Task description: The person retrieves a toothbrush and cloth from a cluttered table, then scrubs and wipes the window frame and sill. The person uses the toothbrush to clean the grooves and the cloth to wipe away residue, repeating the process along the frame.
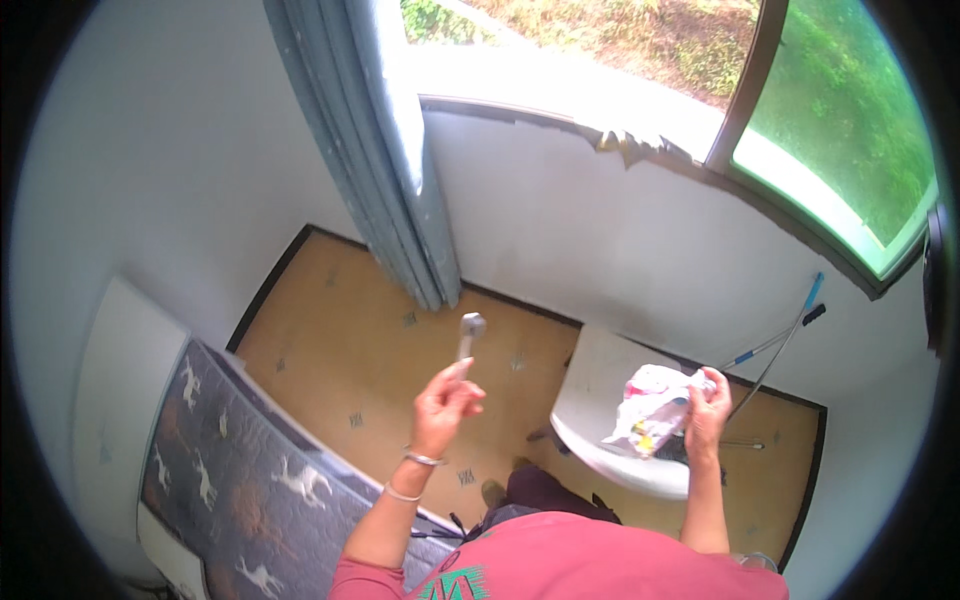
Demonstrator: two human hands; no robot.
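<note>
In my left hand (443, 405) a pale, shiny spoon (471, 330) is pinched by its handle, its bowl end pointing up and away from me. The hand is raised over the tiled floor, between the bed and the window wall. My right hand (706, 408) grips the upper edge of a crumpled white plastic bag (650, 405) with pink and yellow print. The bag hangs over a white table (600, 395), and I cannot tell whether it touches the top. What the bag contains is hidden.
A bed (240, 470) with a dark horse-patterned cover stands at the left. A grey-blue curtain (385, 190) hangs beside the window (750, 90). Long-handled poles (785, 345) lean at the wall behind the table. Peeling material (630, 145) juts from the window sill.
</note>
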